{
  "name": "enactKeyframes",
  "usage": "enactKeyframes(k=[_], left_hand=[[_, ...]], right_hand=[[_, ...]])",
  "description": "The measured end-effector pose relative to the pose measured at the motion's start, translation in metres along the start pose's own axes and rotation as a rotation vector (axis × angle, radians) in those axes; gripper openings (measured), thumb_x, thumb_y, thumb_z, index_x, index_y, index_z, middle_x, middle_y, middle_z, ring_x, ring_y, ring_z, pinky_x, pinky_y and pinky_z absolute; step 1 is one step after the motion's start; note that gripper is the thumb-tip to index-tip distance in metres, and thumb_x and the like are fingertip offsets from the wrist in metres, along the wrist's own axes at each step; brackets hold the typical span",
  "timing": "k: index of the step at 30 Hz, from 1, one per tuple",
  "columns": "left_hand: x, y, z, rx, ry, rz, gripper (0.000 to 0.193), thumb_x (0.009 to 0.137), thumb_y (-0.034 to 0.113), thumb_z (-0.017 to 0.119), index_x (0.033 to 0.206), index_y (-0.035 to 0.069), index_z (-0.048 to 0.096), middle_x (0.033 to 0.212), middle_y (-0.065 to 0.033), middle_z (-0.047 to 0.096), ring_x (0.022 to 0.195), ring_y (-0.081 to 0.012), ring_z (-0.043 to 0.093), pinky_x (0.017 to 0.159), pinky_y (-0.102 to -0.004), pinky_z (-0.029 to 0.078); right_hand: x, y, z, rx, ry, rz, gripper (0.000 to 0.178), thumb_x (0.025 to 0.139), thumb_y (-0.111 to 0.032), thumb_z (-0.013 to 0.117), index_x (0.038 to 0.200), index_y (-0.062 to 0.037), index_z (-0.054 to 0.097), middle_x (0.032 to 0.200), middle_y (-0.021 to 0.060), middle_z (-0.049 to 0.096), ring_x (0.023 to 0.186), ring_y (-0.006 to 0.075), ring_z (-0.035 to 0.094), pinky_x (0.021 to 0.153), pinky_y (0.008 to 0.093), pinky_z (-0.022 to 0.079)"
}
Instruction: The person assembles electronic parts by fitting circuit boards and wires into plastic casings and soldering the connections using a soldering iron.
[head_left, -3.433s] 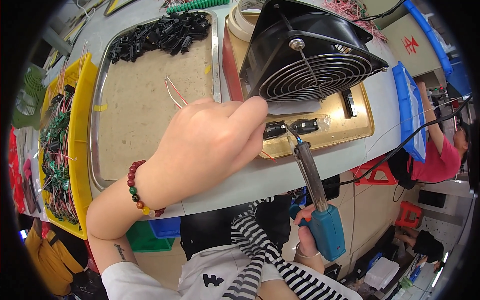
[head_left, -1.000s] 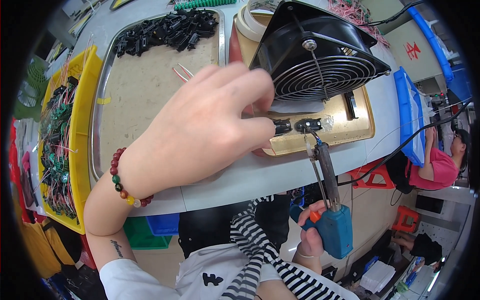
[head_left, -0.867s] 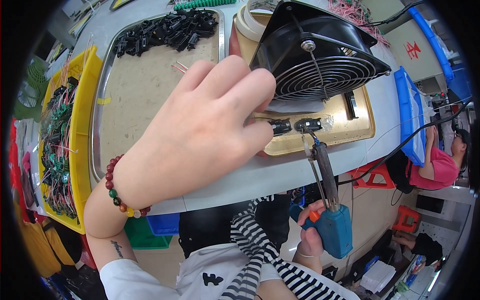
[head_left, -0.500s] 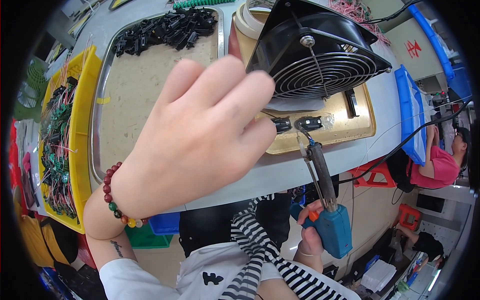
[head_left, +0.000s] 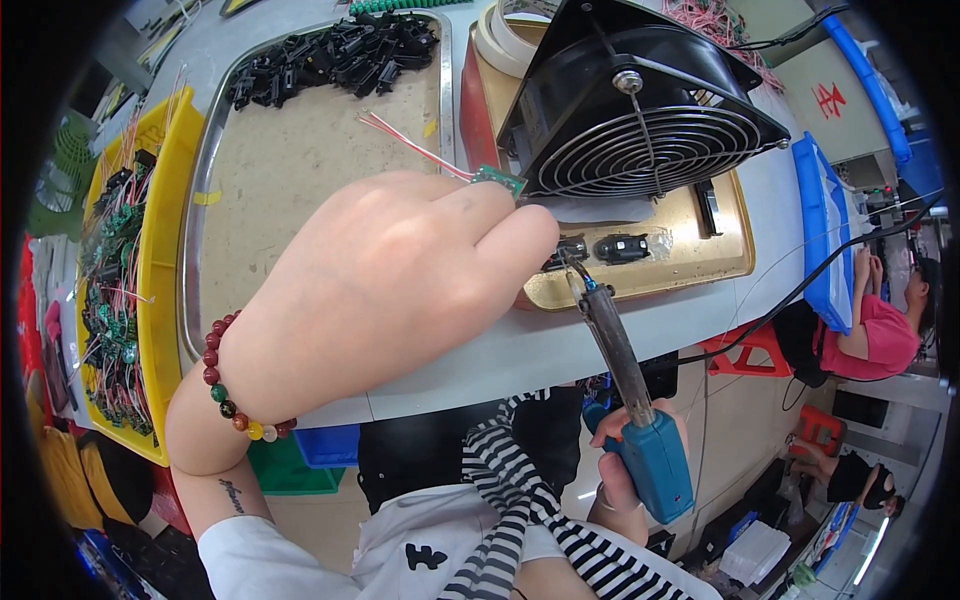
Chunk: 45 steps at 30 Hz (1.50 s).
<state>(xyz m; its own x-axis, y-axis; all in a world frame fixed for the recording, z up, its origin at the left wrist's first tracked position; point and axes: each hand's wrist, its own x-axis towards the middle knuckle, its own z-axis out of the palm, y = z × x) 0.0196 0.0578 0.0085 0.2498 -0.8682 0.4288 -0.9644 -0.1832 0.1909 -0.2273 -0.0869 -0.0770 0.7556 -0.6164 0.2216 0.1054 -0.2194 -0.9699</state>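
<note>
Two grips: the left hand (head_left: 395, 265), at centre, is closed on a green circuit board (head_left: 499, 180); the right hand (head_left: 619, 478), lower right, clamps a blue soldering gun (head_left: 655, 465), tip near a black housing (head_left: 572, 248) on a gold tray (head_left: 690, 268).

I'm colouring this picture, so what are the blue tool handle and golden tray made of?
Blue tool handle: probably hard plastic, fairly matt, from its even colour and moulded shape. Golden tray: likely shiny metal, because light glints off it.
</note>
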Motion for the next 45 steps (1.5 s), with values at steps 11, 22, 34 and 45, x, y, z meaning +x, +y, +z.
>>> enactKeyframes(k=[11,22,34,45], left_hand=[[0.0,0.0,0.002,-0.002,-0.001,-0.034,0.014,0.076,0.009,0.07,0.083,0.006,0.057,0.069,-0.008,0.054,0.061,-0.0265,0.056,0.055,-0.0359,0.045],[0.0,0.0,0.005,-0.002,0.023,-0.024,0.014,0.076,0.009,0.07,0.082,0.005,0.057,0.068,-0.0079,0.054,0.061,-0.0261,0.056,0.055,-0.0358,0.046],[0.0,-0.001,0.008,0.018,0.019,-0.032,0.015,0.076,0.009,0.07,0.082,0.005,0.057,0.07,-0.008,0.054,0.062,-0.0258,0.056,0.056,-0.0354,0.046],[-0.001,0.0,0.007,-0.005,-0.011,-0.037,0.016,0.076,0.009,0.07,0.082,0.005,0.056,0.07,-0.0087,0.055,0.064,-0.0267,0.058,0.057,-0.0359,0.047]], right_hand=[[0.0,0.003,-0.005,-0.126,-0.003,-0.031,0.033,0.065,-0.018,0.077,0.09,-0.0044,0.06,0.073,0.0073,0.06,0.064,0.0187,0.054,0.062,0.0294,0.045],[0.0,0.004,-0.002,-0.144,0.02,-0.029,0.034,0.066,-0.021,0.077,0.091,-0.0048,0.06,0.072,0.007,0.06,0.061,0.0178,0.053,0.058,0.0279,0.042],[0.008,0.002,-0.008,-0.274,-0.107,-0.161,0.036,0.071,-0.024,0.074,0.093,0.0003,0.058,0.074,0.0102,0.06,0.057,0.0174,0.054,0.055,0.0266,0.042],[0.004,-0.001,-0.003,-0.216,-0.086,-0.062,0.031,0.065,-0.01,0.074,0.091,-0.0033,0.059,0.081,0.0107,0.064,0.068,0.0225,0.06,0.065,0.0315,0.048]])
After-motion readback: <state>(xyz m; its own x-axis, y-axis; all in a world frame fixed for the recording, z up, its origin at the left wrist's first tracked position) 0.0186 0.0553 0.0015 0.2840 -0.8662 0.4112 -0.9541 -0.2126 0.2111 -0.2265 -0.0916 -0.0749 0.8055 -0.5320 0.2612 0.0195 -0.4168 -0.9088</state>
